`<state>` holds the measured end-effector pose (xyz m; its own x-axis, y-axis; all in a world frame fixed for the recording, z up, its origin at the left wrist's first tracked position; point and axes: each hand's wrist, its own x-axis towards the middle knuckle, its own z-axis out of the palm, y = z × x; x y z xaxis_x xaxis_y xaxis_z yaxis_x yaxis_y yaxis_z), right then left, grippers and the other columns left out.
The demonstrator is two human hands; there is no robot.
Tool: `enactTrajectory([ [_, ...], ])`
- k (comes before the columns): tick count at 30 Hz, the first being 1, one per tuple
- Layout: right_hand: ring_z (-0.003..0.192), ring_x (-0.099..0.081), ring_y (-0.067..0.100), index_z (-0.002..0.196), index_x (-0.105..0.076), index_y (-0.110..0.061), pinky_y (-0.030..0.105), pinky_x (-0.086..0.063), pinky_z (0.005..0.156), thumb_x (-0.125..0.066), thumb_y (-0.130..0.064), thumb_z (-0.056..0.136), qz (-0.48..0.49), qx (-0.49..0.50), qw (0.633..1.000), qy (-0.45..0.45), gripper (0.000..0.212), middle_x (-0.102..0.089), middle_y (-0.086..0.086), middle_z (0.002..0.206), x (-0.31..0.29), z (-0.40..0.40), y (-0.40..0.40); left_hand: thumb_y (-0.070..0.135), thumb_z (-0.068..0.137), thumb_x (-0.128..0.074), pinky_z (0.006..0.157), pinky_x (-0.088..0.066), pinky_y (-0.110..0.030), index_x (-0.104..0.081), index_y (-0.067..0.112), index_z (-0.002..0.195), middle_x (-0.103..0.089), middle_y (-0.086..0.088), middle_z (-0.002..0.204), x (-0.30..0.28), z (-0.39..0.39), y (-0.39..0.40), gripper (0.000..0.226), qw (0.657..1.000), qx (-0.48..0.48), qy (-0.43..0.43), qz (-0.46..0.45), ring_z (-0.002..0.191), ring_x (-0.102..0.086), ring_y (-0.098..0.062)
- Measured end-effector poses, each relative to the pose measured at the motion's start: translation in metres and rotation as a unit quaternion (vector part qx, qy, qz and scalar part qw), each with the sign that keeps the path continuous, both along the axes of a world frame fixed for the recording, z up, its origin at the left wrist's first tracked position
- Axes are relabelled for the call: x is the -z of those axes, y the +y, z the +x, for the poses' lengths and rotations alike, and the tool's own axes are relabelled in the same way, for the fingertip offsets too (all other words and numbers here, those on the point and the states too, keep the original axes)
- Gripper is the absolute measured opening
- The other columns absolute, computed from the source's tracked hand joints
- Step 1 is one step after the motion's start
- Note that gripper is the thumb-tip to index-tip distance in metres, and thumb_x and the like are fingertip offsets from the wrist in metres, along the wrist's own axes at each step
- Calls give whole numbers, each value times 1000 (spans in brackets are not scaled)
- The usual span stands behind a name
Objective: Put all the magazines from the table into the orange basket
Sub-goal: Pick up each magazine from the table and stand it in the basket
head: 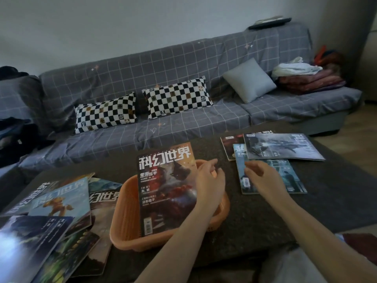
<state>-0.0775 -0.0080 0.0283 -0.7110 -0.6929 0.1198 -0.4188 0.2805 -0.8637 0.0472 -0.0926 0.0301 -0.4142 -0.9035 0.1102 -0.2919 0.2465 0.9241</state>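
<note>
An orange plastic basket [122, 237] stands on the dark table [265, 217] in front of me. An orange-covered magazine [167, 188] lies tilted in it, its top edge sticking out over the far rim. My left hand [210, 180] grips that magazine's right edge. My right hand [263, 176] hovers with loosely curled fingers over a teal magazine [293, 176] to the right of the basket and holds nothing. A grey magazine [281, 148] and a dark red one [227, 146] overlap behind the teal one. Several more magazines [59, 201] lie piled left of the basket.
A grey checked sofa [183, 64] runs behind the table, with two chequered pillows [177, 98], a grey cushion [248, 80] and folded blankets [310, 80] on it. Dark clothes [14, 137] lie at the sofa's left end. Wooden floor [361, 127] shows at the right.
</note>
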Motion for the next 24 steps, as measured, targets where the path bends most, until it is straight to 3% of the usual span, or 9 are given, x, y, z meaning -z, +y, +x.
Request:
enactTrajectory([
  [1,97,-54,9,123,-56,-19,23,-42,74,-55,-27,92,5,12,1000,-6,33,-61,1,117,3,-10,5,22,95,-56,79,-56,-22,-51,30,134,-57,5,131,2,-13,3,40,1000,7,4,14,100,-63,-10],
  [3,92,-55,10,124,-55,-19,21,-40,64,-55,-28,91,18,35,999,-17,33,-62,2,115,10,-28,15,21,95,-57,65,-53,-13,-50,29,135,-56,5,134,6,-40,7,41,999,19,5,37,91,-62,0],
  [5,95,-57,12,124,-56,-17,23,-43,70,-55,-28,92,29,55,998,-25,35,-62,4,115,18,-46,23,20,96,-55,55,-50,-7,-48,25,138,-54,2,137,10,-67,10,43,998,30,-1,63,83,-61,2],
  [8,106,-57,17,124,-58,-14,26,-43,81,-55,-28,92,48,86,994,-37,36,-62,6,120,31,-72,31,18,96,-52,71,-56,-22,-46,22,139,-51,-2,140,24,-102,12,44,993,36,-19,107,102,-63,-13],
  [11,112,-55,20,128,-55,-14,30,-43,87,-55,-31,92,81,112,989,-44,40,-59,7,127,46,-93,38,18,94,-54,68,-51,-19,-45,23,139,-51,-1,136,44,-122,12,46,990,15,-24,137,102,-61,-13],
  [15,108,-57,21,132,-51,-16,27,-44,77,-55,-34,91,129,134,981,-48,45,-59,7,124,65,-113,42,20,92,-60,86,-58,-38,-43,25,140,-53,0,133,70,-135,3,51,987,-26,-46,153,109,-61,-18],
  [20,114,-50,26,134,-48,-13,36,-47,87,-54,-35,91,158,146,976,-25,49,-64,7,111,80,-127,38,24,92,-61,88,-57,-40,-47,24,135,-56,-2,131,80,-144,-7,45,985,-54,-86,137,115,-59,-20],
  [24,113,-50,29,133,-49,-13,42,-45,95,-56,-34,90,180,154,971,-16,48,-59,10,120,79,-131,39,31,90,-65,89,-52,-35,-40,16,144,-52,-8,138,77,-145,-10,61,977,-69,-142,143,123,-53,-24],
])
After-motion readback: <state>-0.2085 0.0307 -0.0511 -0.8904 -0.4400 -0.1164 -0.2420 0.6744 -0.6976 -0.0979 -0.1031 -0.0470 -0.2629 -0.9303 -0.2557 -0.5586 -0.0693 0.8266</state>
